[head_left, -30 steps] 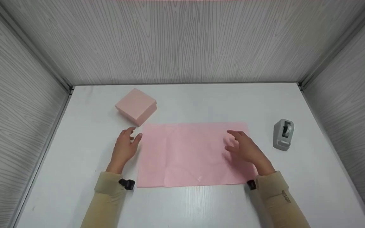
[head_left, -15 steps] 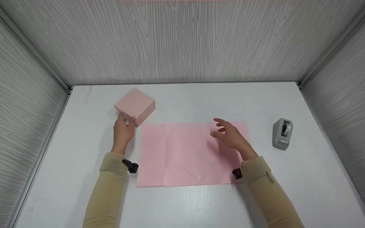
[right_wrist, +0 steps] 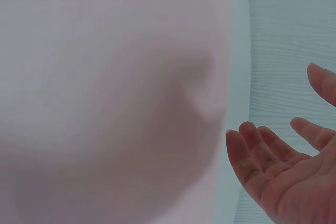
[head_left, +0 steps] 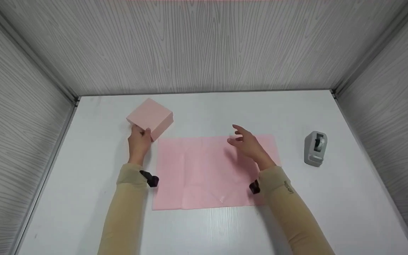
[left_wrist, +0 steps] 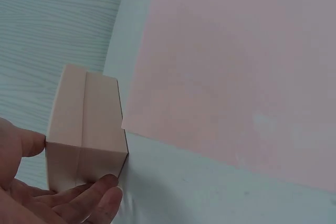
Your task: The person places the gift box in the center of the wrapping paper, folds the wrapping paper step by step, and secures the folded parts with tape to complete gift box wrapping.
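At the back left of the table stands a pink box (head_left: 151,115), a squarish block turned with one corner toward me. My left hand (head_left: 139,143) holds its near corner; in the left wrist view the thumb presses one edge of the box (left_wrist: 86,111) and the fingers bend along its lower side. To the right a flat sheet of pink paper (head_left: 204,173) lies on the table. Above the sheet's far right part hovers my right hand (head_left: 249,145), fingers loosely bent and thumb apart, with nothing in it. Its shadow falls on the paper (right_wrist: 105,77).
A grey tape dispenser (head_left: 315,148) stands on the right of the white table (head_left: 352,198). Wood-patterned panels (head_left: 204,46) rise at the back and on both sides. The box's near corner sits close to the paper's far left corner.
My left hand has reached forward to the box and taken hold of its near corner. The right hand has moved forward and left over the paper. The box stays where it was.
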The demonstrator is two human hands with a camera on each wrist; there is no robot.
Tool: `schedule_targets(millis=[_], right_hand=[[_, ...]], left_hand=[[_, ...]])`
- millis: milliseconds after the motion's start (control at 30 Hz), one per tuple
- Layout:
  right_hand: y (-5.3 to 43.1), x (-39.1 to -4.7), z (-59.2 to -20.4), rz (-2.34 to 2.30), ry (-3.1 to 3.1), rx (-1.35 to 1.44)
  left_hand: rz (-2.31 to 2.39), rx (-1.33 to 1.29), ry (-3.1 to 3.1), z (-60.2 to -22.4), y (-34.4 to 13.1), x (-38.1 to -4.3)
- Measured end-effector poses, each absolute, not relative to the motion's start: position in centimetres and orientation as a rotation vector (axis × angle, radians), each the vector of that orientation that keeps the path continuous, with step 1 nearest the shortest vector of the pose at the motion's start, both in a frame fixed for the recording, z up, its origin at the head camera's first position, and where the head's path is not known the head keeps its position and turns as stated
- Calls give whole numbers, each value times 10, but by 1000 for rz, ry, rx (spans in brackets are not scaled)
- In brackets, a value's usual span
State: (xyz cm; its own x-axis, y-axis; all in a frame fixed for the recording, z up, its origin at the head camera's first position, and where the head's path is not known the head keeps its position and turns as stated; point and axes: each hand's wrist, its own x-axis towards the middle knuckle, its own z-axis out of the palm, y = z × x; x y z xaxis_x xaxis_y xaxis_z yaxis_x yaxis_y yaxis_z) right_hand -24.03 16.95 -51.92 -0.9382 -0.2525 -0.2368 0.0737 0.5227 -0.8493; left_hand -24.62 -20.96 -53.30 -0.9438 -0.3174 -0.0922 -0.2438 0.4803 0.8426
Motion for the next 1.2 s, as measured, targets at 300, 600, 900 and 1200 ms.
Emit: schedule_targets(millis=[300, 600, 900, 1200], right_hand=[[157, -243, -522, -1429, 2393, -137], [143, -243, -525, -1425, 2379, -161], [128, -243, -530, -1405, 2425, -197], [118, -245, -534, -1382, 2454, -232]], left_hand=[[-1484, 379, -2662, -533, -206, -258], [-1554, 257, -2806, -537, -194, -265], [-1528, 153, -2852, -536, -171, -269], [-1503, 47, -2844, -533, -144, -271]])
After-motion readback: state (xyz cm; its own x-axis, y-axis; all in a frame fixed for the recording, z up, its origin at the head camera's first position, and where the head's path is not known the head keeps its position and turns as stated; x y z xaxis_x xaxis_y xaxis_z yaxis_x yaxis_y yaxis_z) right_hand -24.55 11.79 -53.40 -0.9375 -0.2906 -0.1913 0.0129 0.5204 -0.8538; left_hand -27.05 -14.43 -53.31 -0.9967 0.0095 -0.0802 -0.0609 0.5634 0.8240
